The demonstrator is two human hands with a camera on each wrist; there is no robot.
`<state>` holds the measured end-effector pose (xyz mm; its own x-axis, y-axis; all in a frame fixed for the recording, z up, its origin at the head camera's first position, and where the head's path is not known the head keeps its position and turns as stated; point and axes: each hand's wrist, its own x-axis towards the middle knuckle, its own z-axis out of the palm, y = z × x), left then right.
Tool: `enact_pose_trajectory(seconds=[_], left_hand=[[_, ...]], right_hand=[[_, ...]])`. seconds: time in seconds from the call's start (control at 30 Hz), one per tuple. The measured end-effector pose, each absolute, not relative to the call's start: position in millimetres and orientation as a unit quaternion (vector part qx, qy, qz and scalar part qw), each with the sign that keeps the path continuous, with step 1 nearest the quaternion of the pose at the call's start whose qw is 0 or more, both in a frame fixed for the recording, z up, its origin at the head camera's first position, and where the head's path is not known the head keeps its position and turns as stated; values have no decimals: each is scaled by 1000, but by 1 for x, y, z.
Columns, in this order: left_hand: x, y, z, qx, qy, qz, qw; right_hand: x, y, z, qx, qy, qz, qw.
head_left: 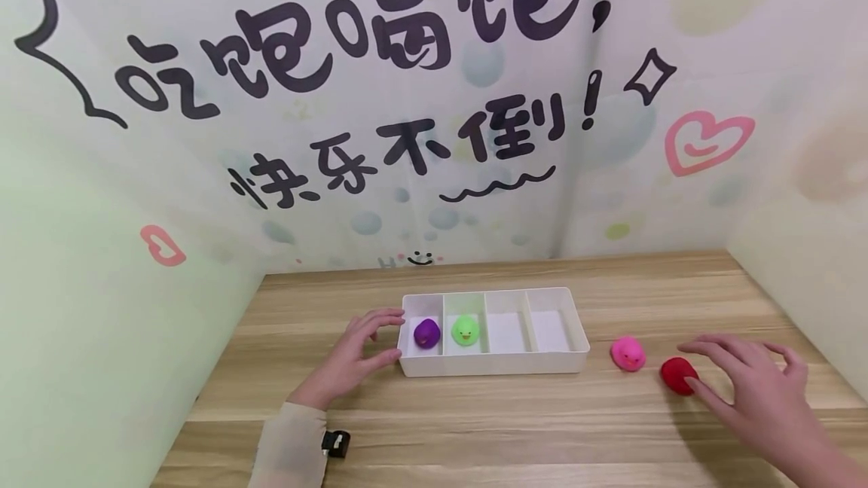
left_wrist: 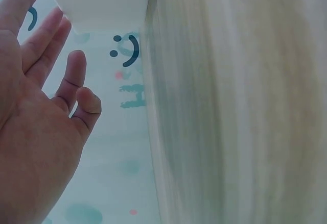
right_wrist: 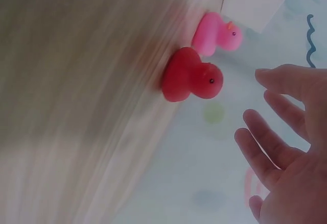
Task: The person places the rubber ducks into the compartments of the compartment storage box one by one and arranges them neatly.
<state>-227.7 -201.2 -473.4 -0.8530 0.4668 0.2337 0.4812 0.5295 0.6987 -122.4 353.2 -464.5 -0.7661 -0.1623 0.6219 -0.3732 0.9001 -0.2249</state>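
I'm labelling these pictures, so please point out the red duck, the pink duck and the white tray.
Red duck (right_wrist: 184,76): right wrist view, on its body.
Pink duck (right_wrist: 208,34): right wrist view, on its body.
White tray (head_left: 493,364): head view, on its front wall.

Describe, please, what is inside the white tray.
The white tray holds a purple toy in its leftmost compartment, a green toy in the next; the other two show bare floor. Floor beneath each toy is hidden.
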Motion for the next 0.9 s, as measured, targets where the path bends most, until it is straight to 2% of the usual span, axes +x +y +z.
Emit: enact_pose_trajectory(seconds=[0.5,0.9], left_hand=[[-228,-201,-472,-278,-873,-401,4],[-227,-201,-470,-280,-872,-402,8]], right_hand=[[-130,362,-472,119,-950,147,250],[-132,369,-479,127,-950,141,248]])
